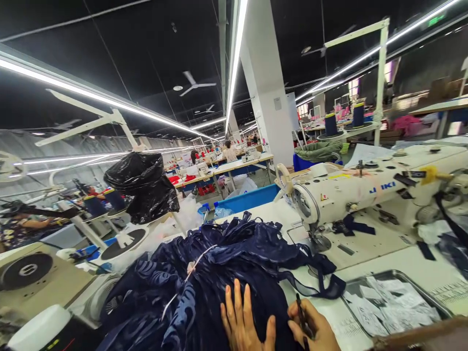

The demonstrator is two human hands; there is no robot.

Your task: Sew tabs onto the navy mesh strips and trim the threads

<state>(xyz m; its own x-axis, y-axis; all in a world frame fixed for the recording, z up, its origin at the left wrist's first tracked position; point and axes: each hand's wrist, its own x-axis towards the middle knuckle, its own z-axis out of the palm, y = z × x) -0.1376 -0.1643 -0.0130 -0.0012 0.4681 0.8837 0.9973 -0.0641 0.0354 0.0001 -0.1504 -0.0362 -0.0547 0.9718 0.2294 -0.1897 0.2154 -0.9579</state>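
Observation:
A heap of dark navy fabric (pixel 219 273) with a lighter leaf pattern lies on the white sewing table (pixel 387 273). My left hand (pixel 243 319) rests flat on the fabric, fingers stretched out. My right hand (pixel 310 326) is closed round a thin dark tool (pixel 302 317), at the fabric's right edge. A white Juki sewing machine (pixel 369 192) stands beyond, to the right.
A metal tray (pixel 387 302) of white paper labels sits right of my hands. A black plastic bag (pixel 142 187) covers something at the left, near thread stands with blue spools (pixel 331 124). Other workers sit at distant tables. A white pillar (pixel 268 83) rises behind.

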